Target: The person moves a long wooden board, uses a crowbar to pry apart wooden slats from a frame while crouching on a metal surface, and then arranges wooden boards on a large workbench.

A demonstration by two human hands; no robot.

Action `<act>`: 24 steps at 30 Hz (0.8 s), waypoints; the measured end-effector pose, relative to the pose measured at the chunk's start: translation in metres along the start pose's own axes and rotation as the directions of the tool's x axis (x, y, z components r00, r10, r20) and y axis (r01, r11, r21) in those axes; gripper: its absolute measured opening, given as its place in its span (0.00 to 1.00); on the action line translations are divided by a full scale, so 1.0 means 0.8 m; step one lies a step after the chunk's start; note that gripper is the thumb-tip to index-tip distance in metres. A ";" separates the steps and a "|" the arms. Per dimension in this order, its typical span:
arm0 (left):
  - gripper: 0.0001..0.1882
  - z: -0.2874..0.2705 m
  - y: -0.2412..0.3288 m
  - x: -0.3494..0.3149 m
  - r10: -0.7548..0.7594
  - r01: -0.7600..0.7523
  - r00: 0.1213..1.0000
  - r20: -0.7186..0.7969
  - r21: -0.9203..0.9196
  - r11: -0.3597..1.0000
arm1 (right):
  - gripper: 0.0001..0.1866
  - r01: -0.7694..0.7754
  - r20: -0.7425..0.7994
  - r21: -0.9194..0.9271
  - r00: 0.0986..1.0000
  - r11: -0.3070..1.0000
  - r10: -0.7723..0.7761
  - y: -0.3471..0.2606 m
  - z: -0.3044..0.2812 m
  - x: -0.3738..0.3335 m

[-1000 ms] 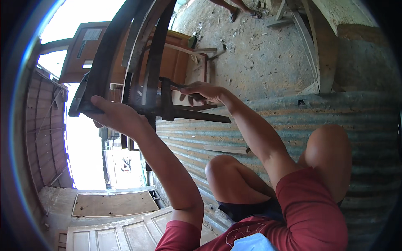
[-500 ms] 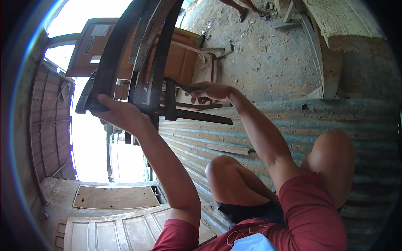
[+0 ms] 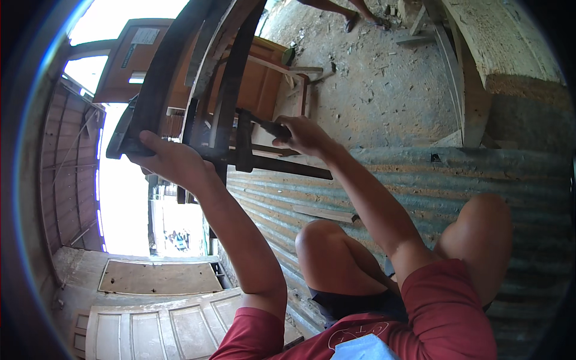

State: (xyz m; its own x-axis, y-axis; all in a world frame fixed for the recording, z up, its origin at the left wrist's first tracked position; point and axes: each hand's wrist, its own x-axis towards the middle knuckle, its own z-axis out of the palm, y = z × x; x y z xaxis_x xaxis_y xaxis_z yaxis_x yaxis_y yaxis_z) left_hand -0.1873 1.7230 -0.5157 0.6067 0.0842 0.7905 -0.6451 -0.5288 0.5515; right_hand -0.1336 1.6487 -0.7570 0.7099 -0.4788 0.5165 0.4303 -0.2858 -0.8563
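- Bracing the clamp (image 3: 288,168) well, in the head view, seems the job of the left hand (image 3: 177,165), closed round the bar near its fixed end, thumb lying over the lower end of a dark beam (image 3: 162,78); its fingertips are hidden underneath, so how tightly they press cannot be told.
- To that hand's right, the right hand (image 3: 303,135) has its fingers curled closed round the clamp's handle (image 3: 271,126).
- Between the two hands the sliding arm (image 3: 243,144) stands across the bar, beside a second dark beam (image 3: 237,69) rising above the left hand; whether it bears on that beam cannot be told.
- Good handling here would mean turning the handle in short, even twists, with the bar held level enough that the arm does not tip.
- The left thumb sits close to the fixed end, so fingertips would best be clear of any pinch.
- Below the right hand, a loose wooden strip (image 3: 327,213) lies on corrugated sheeting (image 3: 408,195), well apart from the clamp.
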 end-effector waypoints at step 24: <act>0.38 0.003 -0.006 0.005 0.044 -0.044 0.999 -0.026 -0.035 0.998 | 0.20 -0.022 0.184 0.220 0.983 0.975 -0.020 0.024 -0.018 0.017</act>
State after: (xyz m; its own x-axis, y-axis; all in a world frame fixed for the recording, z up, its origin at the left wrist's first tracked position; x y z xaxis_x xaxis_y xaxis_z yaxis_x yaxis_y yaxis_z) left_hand -0.1808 1.7242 -0.5161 0.5660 0.0826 0.8203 -0.6875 -0.5018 0.5249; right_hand -0.1236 1.6249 -0.7660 0.7916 -0.3125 0.5250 0.5269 -0.0858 -0.8456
